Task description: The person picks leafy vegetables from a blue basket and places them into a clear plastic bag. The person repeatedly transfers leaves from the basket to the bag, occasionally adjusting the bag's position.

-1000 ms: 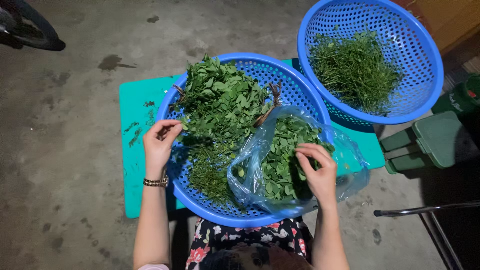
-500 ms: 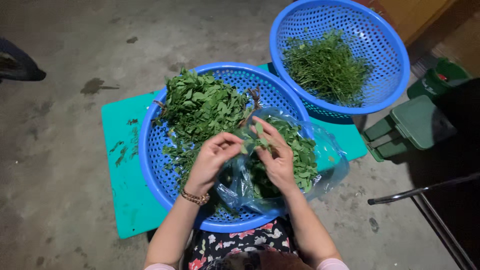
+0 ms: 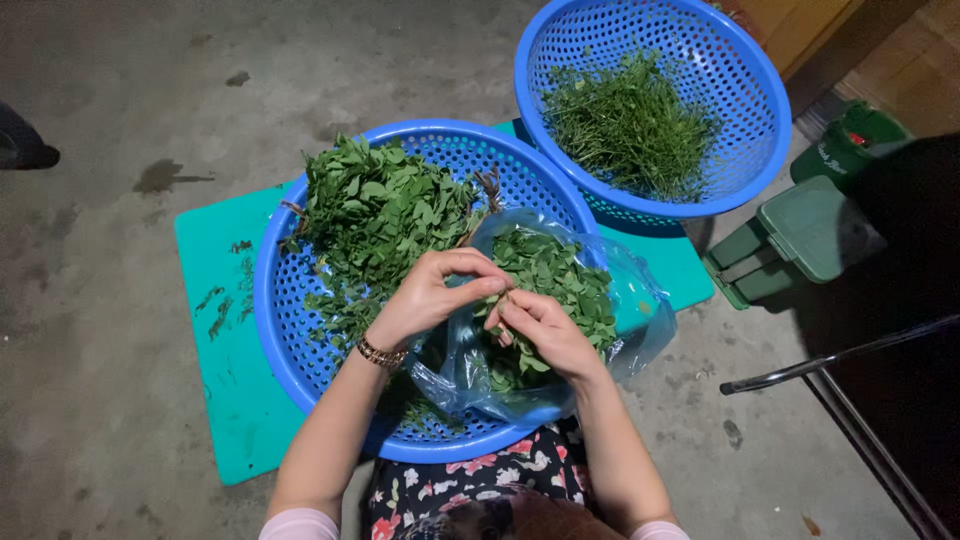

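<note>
A blue perforated basket sits in front of me on a teal mat. A heap of leafy green sprigs fills its left half. A clear plastic bag with plucked green leaves lies in its right half. My left hand and my right hand meet over the bag, fingertips pinched together on a small green sprig. A gold bracelet circles my left wrist.
A second blue basket holding thin green stems stands at the back right. Green plastic stools and a metal bar are at the right. Bare concrete floor lies to the left, with leaf bits on the mat.
My left hand left the leaf heap and came to the bag. Both hands now meet on a sprig over the bag.
</note>
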